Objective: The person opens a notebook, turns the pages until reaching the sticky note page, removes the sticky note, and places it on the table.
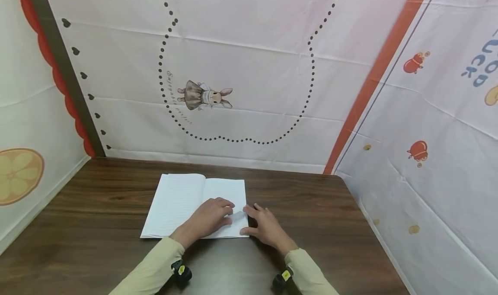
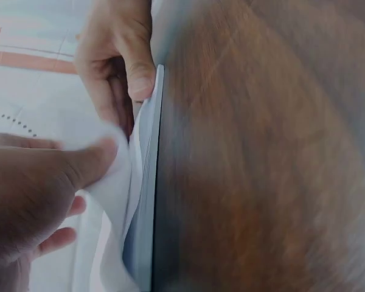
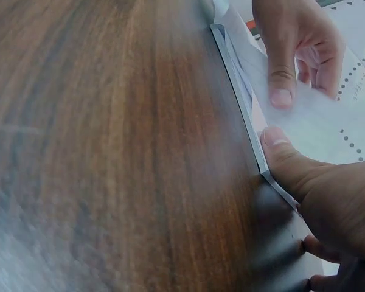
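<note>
Two sleeves (image 1: 155, 269) come in at the near edge of the table (image 1: 97, 226), each with a small wrist camera strapped on.

Past them I see both hands on the near right corner of an open notebook (image 1: 183, 200), which lies flat on the dark wood just left of centre.

My left hand (image 1: 208, 219) rests palm down on the right page, fingers gently bent; in the left wrist view its thumb (image 2: 94, 161) presses against a lifted page (image 2: 112, 188), which curls up off the stack. I cannot tell whether the other fingers pinch that sheet from behind.

My right hand (image 1: 264, 226) sits at the notebook's right edge, half on the wood. Its thumb (image 3: 280, 155) presses against the edge of the pages from the side, and the fingers (image 1: 253, 210) reach onto the corner, close to the left hand's fingertips. The fingers are loosely bent, not closed round anything that I can make out.

Farther off, the left page lies flat, lined and blank. Behind the table hangs a pale cloth (image 1: 253, 61) with a dotted outline and a small rabbit (image 1: 204, 96) printed on it. More printed cloth (image 1: 439, 135) closes in the right side, with red fruit marks.
</note>
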A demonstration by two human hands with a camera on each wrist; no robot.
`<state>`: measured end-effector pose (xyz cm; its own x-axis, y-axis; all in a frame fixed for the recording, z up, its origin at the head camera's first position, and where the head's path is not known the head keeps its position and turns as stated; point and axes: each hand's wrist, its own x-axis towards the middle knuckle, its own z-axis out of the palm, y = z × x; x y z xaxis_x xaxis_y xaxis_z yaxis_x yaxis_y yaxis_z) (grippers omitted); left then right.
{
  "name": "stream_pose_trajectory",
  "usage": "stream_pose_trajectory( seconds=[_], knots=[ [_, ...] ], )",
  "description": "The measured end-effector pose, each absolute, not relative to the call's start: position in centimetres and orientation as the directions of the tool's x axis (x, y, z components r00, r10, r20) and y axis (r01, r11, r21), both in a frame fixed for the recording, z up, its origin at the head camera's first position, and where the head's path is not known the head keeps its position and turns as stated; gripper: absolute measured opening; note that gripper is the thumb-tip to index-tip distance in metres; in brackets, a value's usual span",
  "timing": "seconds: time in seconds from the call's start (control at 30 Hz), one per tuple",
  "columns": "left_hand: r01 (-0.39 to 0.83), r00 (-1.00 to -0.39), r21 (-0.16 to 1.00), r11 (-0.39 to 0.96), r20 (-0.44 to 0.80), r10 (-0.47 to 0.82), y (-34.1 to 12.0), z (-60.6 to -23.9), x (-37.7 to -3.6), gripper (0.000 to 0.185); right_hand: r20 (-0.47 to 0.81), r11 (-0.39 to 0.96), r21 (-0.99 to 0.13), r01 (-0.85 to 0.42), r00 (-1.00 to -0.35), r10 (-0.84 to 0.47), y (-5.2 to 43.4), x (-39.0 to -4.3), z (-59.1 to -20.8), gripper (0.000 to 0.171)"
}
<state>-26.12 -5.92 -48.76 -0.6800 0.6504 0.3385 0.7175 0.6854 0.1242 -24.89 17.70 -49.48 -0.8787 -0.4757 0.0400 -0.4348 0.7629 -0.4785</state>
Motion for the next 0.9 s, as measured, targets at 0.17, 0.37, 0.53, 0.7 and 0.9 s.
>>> stream_pose_trajectory(
  seconds=[0.17,0.37,0.53,0.7,0.9],
  knots=[
    [0.632,-0.739,0.184,0.753,0.437,0.514,-6.0,-48.9,-25.6,0.023,0.050,0.768,-0.487,-0.415,-0.891,-0.450,17.7,-24.9,-49.7,0.085],
    [0.573,-0.727,0.232,0.786,0.586,0.357,-6.8,-48.1,-25.1,0.023,0.052,0.750,-0.479,-0.456,-0.868,-0.495,17.9,-25.0,-49.5,0.073],
    [0.568,-0.661,0.191,0.800,0.686,0.305,-7.8,-46.8,-24.6,0.018,0.013,0.745,-0.489,-0.454,-0.858,-0.514,17.9,-25.0,-49.1,0.067],
    [0.567,-0.606,0.115,0.816,0.729,0.319,-8.9,-45.4,-24.0,0.017,-0.009,0.753,-0.488,-0.441,-0.860,-0.510,17.8,-25.1,-49.0,0.068],
    [0.549,-0.582,0.064,0.833,0.745,0.326,-10.3,-44.6,-23.4,0.019,-0.017,0.751,-0.492,-0.440,-0.858,-0.514,17.7,-25.2,-49.0,0.068]
  ],
)
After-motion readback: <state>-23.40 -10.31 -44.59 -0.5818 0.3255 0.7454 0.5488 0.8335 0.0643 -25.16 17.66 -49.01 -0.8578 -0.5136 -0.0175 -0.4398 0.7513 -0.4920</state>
